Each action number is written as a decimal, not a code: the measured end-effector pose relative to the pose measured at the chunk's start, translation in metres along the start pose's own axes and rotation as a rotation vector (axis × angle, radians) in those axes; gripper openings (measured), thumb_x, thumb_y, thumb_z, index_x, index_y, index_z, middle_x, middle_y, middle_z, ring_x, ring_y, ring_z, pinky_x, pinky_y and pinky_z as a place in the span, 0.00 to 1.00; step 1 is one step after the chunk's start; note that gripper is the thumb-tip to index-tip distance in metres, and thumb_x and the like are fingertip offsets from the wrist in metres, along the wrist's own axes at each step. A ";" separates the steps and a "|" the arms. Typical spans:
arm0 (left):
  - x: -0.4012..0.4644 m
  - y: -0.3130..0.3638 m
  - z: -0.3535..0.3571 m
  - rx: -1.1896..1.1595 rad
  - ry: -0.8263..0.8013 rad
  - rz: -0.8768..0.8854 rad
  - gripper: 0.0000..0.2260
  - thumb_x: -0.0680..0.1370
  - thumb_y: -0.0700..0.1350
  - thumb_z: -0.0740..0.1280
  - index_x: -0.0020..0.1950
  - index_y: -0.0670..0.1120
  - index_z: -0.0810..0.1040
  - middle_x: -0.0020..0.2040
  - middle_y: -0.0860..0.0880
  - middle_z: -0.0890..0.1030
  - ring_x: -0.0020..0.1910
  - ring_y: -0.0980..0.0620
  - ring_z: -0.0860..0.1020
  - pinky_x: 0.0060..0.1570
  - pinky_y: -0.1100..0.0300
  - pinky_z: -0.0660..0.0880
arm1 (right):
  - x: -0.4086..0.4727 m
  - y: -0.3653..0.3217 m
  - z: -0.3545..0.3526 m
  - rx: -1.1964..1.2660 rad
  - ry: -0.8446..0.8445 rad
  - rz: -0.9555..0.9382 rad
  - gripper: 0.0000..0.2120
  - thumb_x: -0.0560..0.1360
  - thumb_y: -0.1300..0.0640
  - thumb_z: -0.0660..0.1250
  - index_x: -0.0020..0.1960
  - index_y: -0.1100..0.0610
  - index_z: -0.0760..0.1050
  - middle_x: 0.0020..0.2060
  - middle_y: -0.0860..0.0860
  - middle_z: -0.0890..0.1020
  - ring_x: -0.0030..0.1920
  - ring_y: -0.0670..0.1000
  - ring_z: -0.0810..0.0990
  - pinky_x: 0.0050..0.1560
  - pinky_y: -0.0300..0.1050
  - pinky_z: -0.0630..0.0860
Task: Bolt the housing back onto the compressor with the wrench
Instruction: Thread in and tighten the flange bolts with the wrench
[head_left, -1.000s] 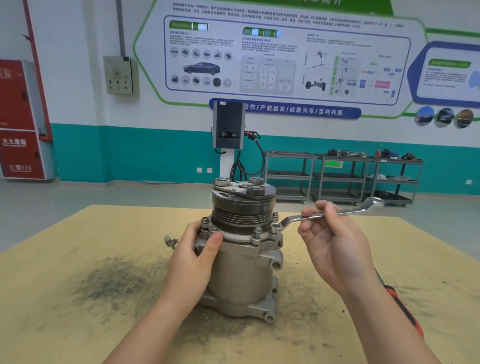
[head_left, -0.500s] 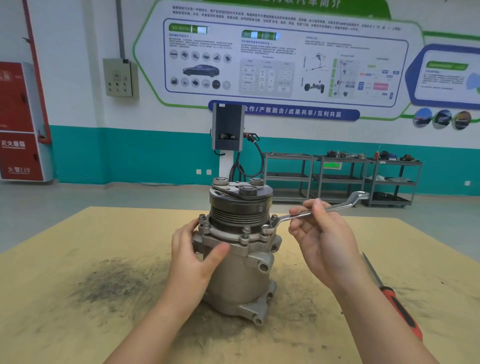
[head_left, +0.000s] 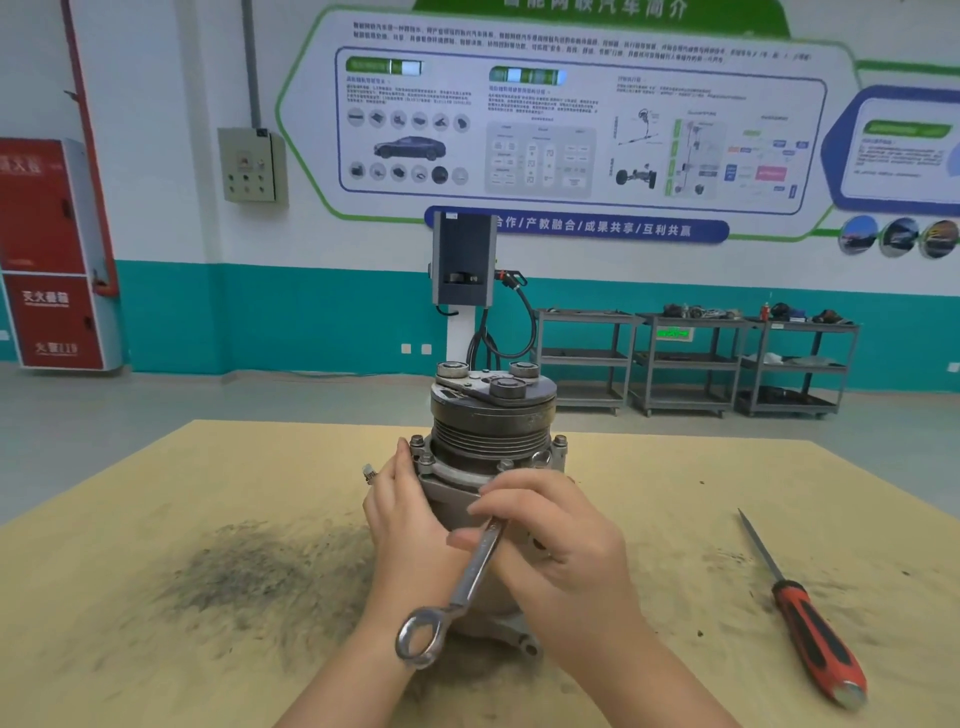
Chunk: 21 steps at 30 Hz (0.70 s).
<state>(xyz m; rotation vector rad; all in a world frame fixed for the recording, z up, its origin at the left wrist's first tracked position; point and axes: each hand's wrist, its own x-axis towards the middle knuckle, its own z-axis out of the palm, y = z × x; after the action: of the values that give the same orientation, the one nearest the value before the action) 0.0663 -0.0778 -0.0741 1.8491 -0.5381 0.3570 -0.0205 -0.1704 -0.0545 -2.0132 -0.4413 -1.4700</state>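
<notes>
One compressor (head_left: 491, 467) stands upright at the centre of the frame on a tan table (head_left: 156, 519), its long axis vertical, with the grooved pulley and clutch plate at the top. Three round bosses sit on that top plate. Around the flange of the housing (head_left: 457, 480), just below the pulley, at least four bolt heads show: two at the left edge by the left fingertips, one at the front centre above the right fingers, and one at the right edge.

One wrench (head_left: 470, 577) lies across the front of the compressor. Its long axis runs diagonally, from the ring end at lower centre of the frame, below the hands, up and to the right toward the flange; its upper end is hidden behind the right fingers, so I cannot tell whether it sits on a bolt.

Two bare hands are in view. The left hand (head_left: 402, 525) wraps the left side of the compressor body, fingers curved round it, fingertips reaching up to the flange. The right hand (head_left: 561, 540) holds the wrench shank, fingers curled over it near its upper end.

One screwdriver (head_left: 800, 613) with a red and black handle lies on the table at lower right, blade pointing to the upper left, well apart from the compressor. A dark smear of grime (head_left: 244, 577) covers the table left of the hands.
</notes>
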 end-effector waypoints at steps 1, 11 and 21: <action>0.000 -0.001 0.001 0.003 0.013 0.003 0.50 0.67 0.57 0.73 0.81 0.46 0.50 0.77 0.46 0.57 0.74 0.53 0.54 0.71 0.55 0.53 | 0.001 0.000 -0.002 0.000 -0.008 -0.008 0.11 0.72 0.52 0.70 0.42 0.60 0.82 0.43 0.47 0.81 0.47 0.45 0.79 0.49 0.37 0.75; -0.004 -0.005 -0.001 -0.031 0.032 -0.001 0.56 0.60 0.70 0.70 0.81 0.52 0.50 0.74 0.58 0.59 0.73 0.61 0.53 0.74 0.52 0.57 | 0.027 0.016 -0.043 0.895 0.478 0.689 0.09 0.84 0.60 0.52 0.49 0.57 0.69 0.36 0.55 0.81 0.31 0.49 0.76 0.35 0.40 0.76; -0.006 -0.005 -0.001 -0.018 0.028 -0.001 0.61 0.55 0.78 0.63 0.81 0.52 0.49 0.74 0.57 0.59 0.73 0.59 0.53 0.73 0.53 0.57 | 0.038 0.031 -0.051 1.061 0.310 0.902 0.09 0.83 0.61 0.53 0.49 0.60 0.71 0.33 0.55 0.80 0.30 0.50 0.76 0.31 0.41 0.76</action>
<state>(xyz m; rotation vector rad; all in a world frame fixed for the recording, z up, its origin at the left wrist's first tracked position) 0.0634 -0.0739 -0.0804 1.8249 -0.5192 0.3758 -0.0278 -0.2294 -0.0164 -0.8793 -0.0818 -0.6778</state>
